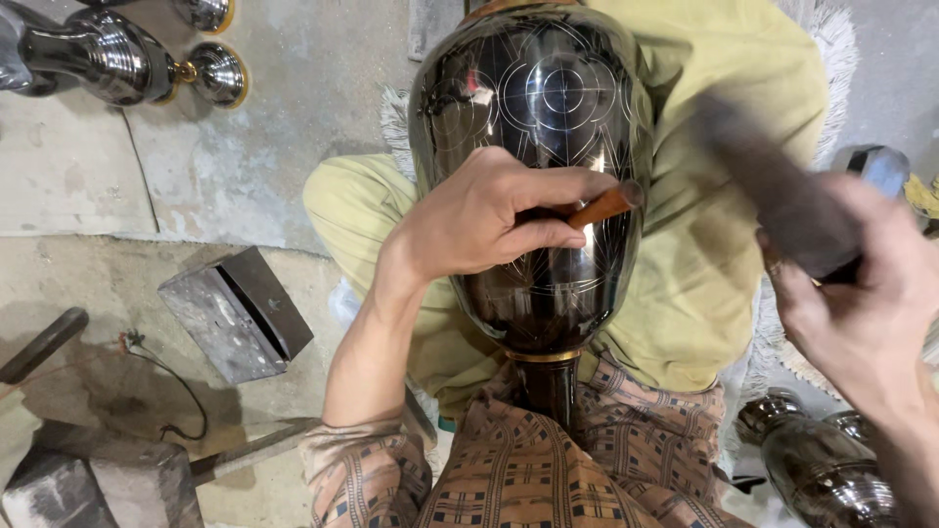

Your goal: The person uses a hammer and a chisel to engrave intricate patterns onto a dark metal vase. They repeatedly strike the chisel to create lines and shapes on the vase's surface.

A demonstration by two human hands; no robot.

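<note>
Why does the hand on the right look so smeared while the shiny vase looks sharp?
Head view: the right hand and the dark mallet it grips are streaked with motion blur. The left hand, holding the copper-coloured chisel, is crisp. The dark vase carries bright glare streaks and reflections across its engraved lines. Straight edges bow toward the frame's corners.

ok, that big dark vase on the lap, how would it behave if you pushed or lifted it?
The vase looks like polished metal, so probably rigid and slippery. Its rounded body on a narrow neck would likely roll if the left hand let go. Its size suggests some weight, though it may be hollow.
</note>
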